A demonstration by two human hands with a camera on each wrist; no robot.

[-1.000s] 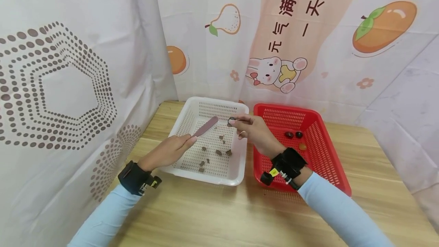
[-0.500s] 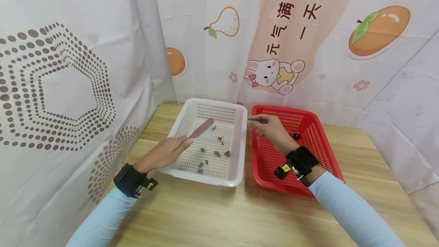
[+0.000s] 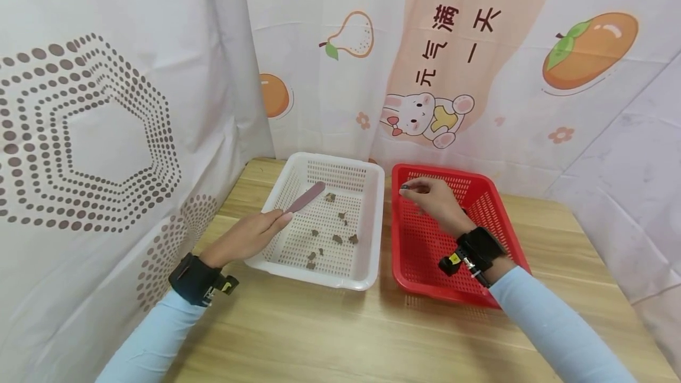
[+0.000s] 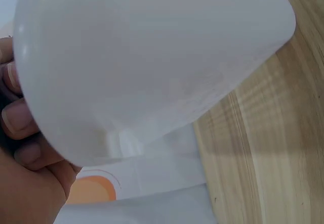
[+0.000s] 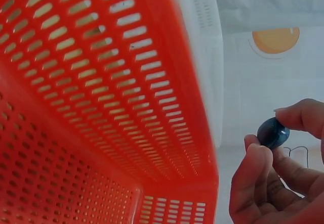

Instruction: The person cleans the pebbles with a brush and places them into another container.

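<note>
My left hand [image 3: 249, 235] grips the handle of a dull pink spatula [image 3: 307, 197], its blade reaching over the white basket [image 3: 373, 223]. Brown clay-like crumbs [image 3: 337, 239] lie scattered on that basket's floor. Above the left rim of the red basket [image 3: 400, 270], my right hand [image 3: 433, 198] pinches a small, smooth, dark blue-black stone [image 5: 273, 133] between thumb and fingertips. In the left wrist view the white basket's outer wall hides the spatula's blade, and only curled fingers [image 4: 20, 118] show beside it.
Both baskets stand side by side on a wooden table [image 3: 340, 336], a narrow gap between them. A printed curtain [image 3: 319, 105] hangs close behind, and another curtain [image 3: 117, 194] closes off the left side. One dark stone [image 3: 464, 211] shows partly past the right hand.
My right hand has carried the dark stone rightward from the white basket to the red one. The spatula has drawn back slightly left, and a clump of brown crumbs now shows near its tip.
</note>
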